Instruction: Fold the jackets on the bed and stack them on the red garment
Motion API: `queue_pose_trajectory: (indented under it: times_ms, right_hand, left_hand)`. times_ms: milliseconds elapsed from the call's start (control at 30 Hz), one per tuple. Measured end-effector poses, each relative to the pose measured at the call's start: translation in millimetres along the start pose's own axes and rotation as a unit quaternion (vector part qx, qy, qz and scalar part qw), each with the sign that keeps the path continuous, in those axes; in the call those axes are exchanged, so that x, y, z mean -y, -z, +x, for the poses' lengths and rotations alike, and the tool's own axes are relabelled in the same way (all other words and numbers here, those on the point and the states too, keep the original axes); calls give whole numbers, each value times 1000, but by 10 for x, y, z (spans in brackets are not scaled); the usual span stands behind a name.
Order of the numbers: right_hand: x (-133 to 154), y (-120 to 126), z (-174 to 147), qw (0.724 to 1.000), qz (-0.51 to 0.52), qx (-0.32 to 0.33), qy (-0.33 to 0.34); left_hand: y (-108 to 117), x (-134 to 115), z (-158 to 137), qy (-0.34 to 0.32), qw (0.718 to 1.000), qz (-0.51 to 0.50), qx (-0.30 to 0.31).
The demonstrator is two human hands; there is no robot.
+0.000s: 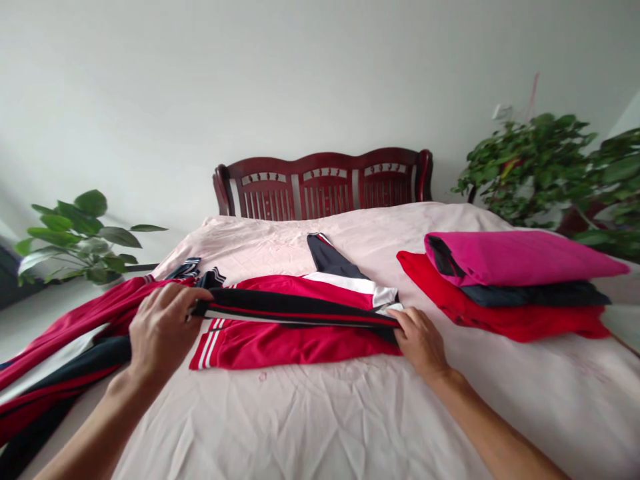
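Observation:
A red, white and navy track jacket (pixel 300 347) lies spread on the bed, its striped hem toward the left. Stretched across it is one dark sleeve (pixel 290 305) with red and white stripes. My left hand (pixel 165 323) pinches the sleeve's left end, fingers closed. At its right end, near the white part of the jacket, my right hand (pixel 420 339) grips the sleeve between thumb and fingers. The other sleeve (pixel 333 257) points away toward the headboard. Whatever lies under the held sleeve is partly hidden.
The pale pink bedsheet (pixel 320 427) is wrinkled. To the right sits a stack of folded clothes with a magenta garment (pixel 520 259) above a red one (pixel 530 321). More red and navy clothes (pixel 85 333) lie left. A wooden headboard (pixel 325 183) and plants (pixel 535 167) stand behind.

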State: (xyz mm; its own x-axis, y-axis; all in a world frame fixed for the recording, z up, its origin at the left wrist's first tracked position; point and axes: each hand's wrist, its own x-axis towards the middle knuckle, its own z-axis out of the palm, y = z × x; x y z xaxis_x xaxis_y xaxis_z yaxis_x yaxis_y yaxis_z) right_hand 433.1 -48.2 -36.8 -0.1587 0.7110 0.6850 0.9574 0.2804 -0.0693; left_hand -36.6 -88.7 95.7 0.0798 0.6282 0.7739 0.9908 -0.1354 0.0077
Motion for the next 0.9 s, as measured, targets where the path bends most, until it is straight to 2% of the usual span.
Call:
queue_pose_trajectory:
  times_ms: [33, 67, 100, 233, 267, 333, 400, 567, 667, 900]
  right_hand:
    - [5, -1, 6, 1000, -9, -3, -3]
    - [5, -3, 7, 1000, -14, -1, -2]
    - [-1, -5, 3, 1000, -14, 4, 2]
    - [-76, -5, -50, 1000, 15, 26, 4]
    - [-96, 0, -63, 999, 21, 28, 1]
    - [-121, 17, -75, 999, 23, 27, -3]
    - [-126, 39, -69, 1000, 21, 23, -2]
    - [-135, 70, -63, 999, 36, 12, -7]
    - [-195, 68, -111, 994, 96, 42, -5]
    - [-397, 59, -158, 961, 246, 95, -87]
  left_hand:
    - [-54, 59, 73, 6, 999, 32, -27]
    - [-131, 100, 95, 7, 998, 57, -26]
    - [-225, 126, 66, 2, 997, 72, 3]
    - [-643, 181, -379, -18, 975, 60, 213]
    - [-718, 201, -501, -5, 968, 50, 247]
    - [-801, 253, -668, 26, 960, 40, 277]
    - [-807, 306, -705, 47, 960, 45, 274]
    - [-740, 390, -572, 99, 962, 83, 242]
    - [-752, 439, -628, 96, 956, 67, 267]
    - [-768, 512, -849, 138, 951, 28, 274]
